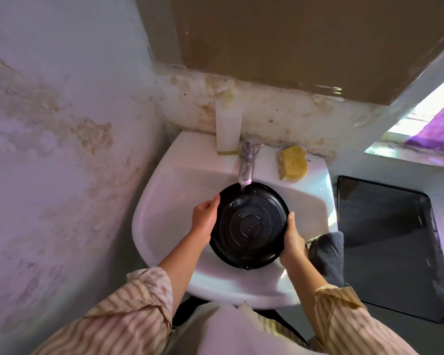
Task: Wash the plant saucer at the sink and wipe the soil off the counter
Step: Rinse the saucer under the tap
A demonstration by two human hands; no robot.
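A round black plant saucer (249,226) with raised rings is held over the white sink (164,190), its far rim under the chrome tap (248,160). Water runs from the spout onto that rim. My left hand (205,216) grips the saucer's left edge. Along the right edge, my right hand (292,242) holds the rim with the thumb on top. The saucer's surface is wet.
A yellow sponge (292,163) lies on the sink ledge right of the tap. A white bottle (228,126) stands left of the tap. A grey cloth (327,254) hangs over the sink's right rim. A black tray (387,242) lies on the counter at right.
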